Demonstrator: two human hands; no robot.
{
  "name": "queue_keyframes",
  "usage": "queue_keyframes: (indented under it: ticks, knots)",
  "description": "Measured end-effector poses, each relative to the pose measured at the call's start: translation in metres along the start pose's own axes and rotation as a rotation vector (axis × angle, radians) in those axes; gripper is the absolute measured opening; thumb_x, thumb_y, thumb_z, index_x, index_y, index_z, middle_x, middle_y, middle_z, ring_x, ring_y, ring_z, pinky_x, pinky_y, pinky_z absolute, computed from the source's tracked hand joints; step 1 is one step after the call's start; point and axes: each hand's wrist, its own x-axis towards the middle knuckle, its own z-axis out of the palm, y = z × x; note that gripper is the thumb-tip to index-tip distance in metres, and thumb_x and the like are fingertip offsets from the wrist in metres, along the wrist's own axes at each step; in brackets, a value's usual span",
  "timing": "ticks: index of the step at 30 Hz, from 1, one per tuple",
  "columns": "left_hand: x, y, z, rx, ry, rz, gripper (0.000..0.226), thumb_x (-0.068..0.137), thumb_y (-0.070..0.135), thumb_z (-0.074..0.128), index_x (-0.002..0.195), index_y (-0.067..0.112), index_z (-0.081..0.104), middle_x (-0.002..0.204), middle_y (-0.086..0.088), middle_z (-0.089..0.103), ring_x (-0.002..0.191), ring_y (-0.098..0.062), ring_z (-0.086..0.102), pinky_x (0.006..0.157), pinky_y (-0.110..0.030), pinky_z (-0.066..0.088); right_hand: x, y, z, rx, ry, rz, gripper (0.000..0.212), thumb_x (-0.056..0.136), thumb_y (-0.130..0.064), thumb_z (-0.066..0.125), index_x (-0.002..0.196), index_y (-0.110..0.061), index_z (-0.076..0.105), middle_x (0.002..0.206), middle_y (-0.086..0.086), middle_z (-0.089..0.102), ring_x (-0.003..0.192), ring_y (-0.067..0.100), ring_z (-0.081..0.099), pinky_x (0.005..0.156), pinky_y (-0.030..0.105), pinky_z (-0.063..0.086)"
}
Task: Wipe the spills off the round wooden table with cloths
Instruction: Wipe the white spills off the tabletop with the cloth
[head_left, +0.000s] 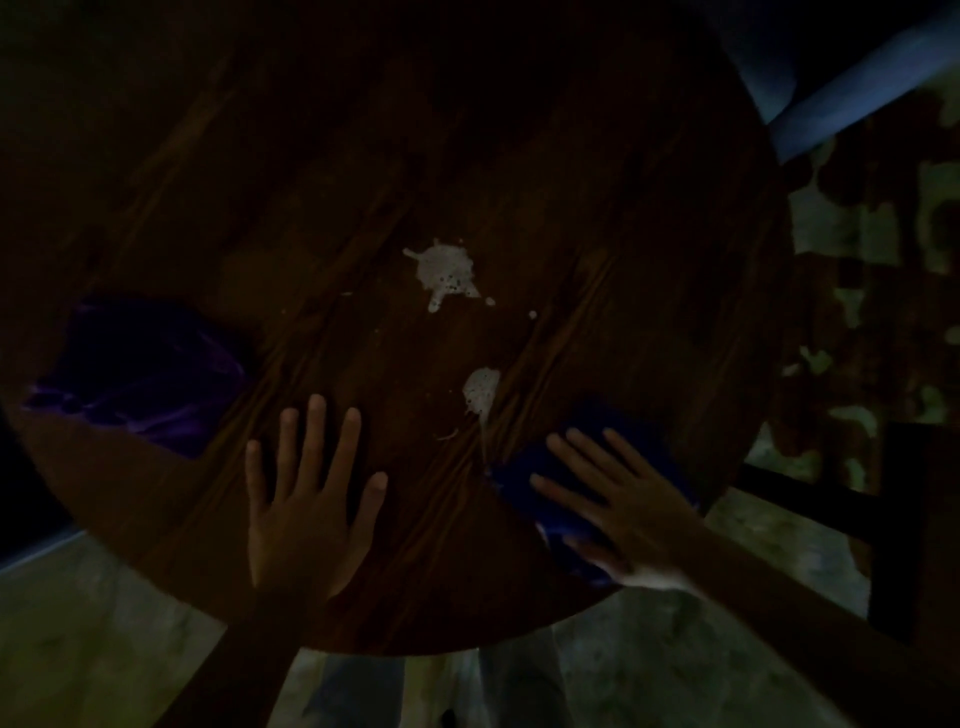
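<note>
While the left hand (306, 499) lies flat and empty on the table (597, 182), the right hand (618, 504), fingers spread, presses the blue cloth (524, 467); the small spill (480, 388) sits just beyond its fingertips, the big spill (445, 271) farther. A purple cloth (140, 374) lies unused at far left.
</note>
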Motion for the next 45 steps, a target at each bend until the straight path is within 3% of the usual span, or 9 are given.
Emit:
queue_keyframes:
  ticks: [2, 6, 8, 15, 17, 22, 29, 37, 45]
  knots:
    - [0.001, -0.001, -0.001, -0.003, -0.013, 0.011, 0.072, 0.106, 0.067, 0.013, 0.167, 0.028, 0.008, 0.176, -0.012, 0.012, 0.162, -0.028, 0.004, 0.130, -0.043, -0.020, -0.005, 0.036, -0.002, 0.071, 0.018, 0.086, 0.067, 0.102, -0.059, 0.026, 0.162, -0.035, 0.010, 0.171, 0.010, 0.006, 0.158, 0.031, 0.007, 0.126, 0.055, 0.008]
    - [-0.001, 0.002, 0.000, 0.017, 0.006, 0.005, 0.073, 0.106, 0.066, 0.014, 0.167, 0.027, 0.011, 0.176, -0.012, 0.012, 0.162, -0.030, 0.006, 0.129, -0.045, -0.021, 0.032, 0.105, -0.021, 0.209, 0.155, 0.830, 0.067, 0.100, -0.064, 0.011, 0.162, -0.037, 0.004, 0.171, 0.010, 0.003, 0.158, 0.029, 0.003, 0.126, 0.057, 0.010]
    - [-0.001, 0.000, 0.001, 0.023, 0.000, 0.001, 0.073, 0.106, 0.066, 0.014, 0.168, 0.028, 0.009, 0.177, -0.010, 0.008, 0.163, -0.029, 0.004, 0.128, -0.047, -0.024, 0.060, 0.096, -0.029, 0.195, 0.170, 0.975, 0.068, 0.101, -0.060, 0.011, 0.162, -0.031, 0.005, 0.171, 0.009, 0.001, 0.158, 0.028, 0.001, 0.127, 0.054, 0.008]
    - [-0.002, 0.001, -0.002, -0.012, -0.004, -0.014, 0.073, 0.106, 0.067, 0.014, 0.168, 0.029, 0.008, 0.177, -0.008, 0.009, 0.162, -0.025, 0.004, 0.129, -0.049, -0.019, -0.025, 0.013, 0.006, 0.062, 0.013, 0.102, 0.068, 0.101, -0.060, 0.021, 0.162, -0.033, 0.009, 0.171, 0.009, 0.002, 0.158, 0.031, 0.003, 0.126, 0.054, 0.007]
    - [-0.002, 0.002, -0.004, -0.024, 0.008, -0.004, 0.073, 0.105, 0.068, 0.014, 0.167, 0.029, 0.013, 0.176, -0.007, 0.014, 0.162, -0.027, 0.010, 0.129, -0.056, -0.005, -0.033, 0.053, 0.010, 0.112, 0.073, 0.240, 0.067, 0.100, -0.057, 0.025, 0.161, -0.038, 0.005, 0.171, 0.009, 0.003, 0.157, 0.032, 0.008, 0.124, 0.058, 0.014]
    - [0.007, -0.003, -0.008, -0.086, 0.075, 0.019, 0.068, 0.109, 0.060, 0.013, 0.165, 0.024, 0.029, 0.173, -0.005, 0.020, 0.159, -0.030, 0.020, 0.123, -0.065, 0.021, 0.051, 0.097, -0.027, 0.247, 0.192, 1.106, 0.072, 0.098, -0.059, 0.010, 0.163, -0.027, 0.009, 0.171, 0.012, 0.003, 0.158, 0.031, 0.004, 0.126, 0.056, 0.010]
    - [0.052, -0.007, -0.013, -0.047, 0.055, 0.001, 0.075, 0.106, 0.066, 0.015, 0.168, 0.024, 0.007, 0.177, -0.009, 0.004, 0.163, -0.026, -0.001, 0.131, -0.048, -0.012, -0.021, -0.006, 0.009, 0.003, -0.007, 0.116, 0.070, 0.100, -0.061, 0.027, 0.162, -0.031, 0.013, 0.171, 0.007, 0.003, 0.159, 0.028, -0.003, 0.128, 0.047, 0.000]
    - [0.054, -0.007, -0.008, 0.021, 0.067, -0.097, 0.088, 0.103, 0.074, 0.017, 0.167, 0.016, 0.008, 0.177, -0.014, 0.013, 0.165, -0.028, -0.006, 0.128, -0.054, 0.004, 0.098, 0.128, -0.051, 0.246, 0.149, 0.897, 0.073, 0.096, -0.065, 0.010, 0.162, -0.033, 0.009, 0.171, 0.009, 0.004, 0.158, 0.028, 0.005, 0.127, 0.050, 0.005]
    - [0.052, -0.010, -0.004, -0.093, 0.106, -0.111, 0.099, 0.100, 0.078, 0.026, 0.170, 0.018, -0.009, 0.178, -0.011, 0.011, 0.165, -0.019, -0.010, 0.131, -0.045, -0.007, 0.303, 0.171, -0.114, 0.160, 0.172, 0.673, 0.074, 0.095, -0.065, 0.006, 0.162, -0.034, 0.001, 0.171, 0.009, -0.003, 0.158, 0.030, -0.003, 0.128, 0.053, 0.000]
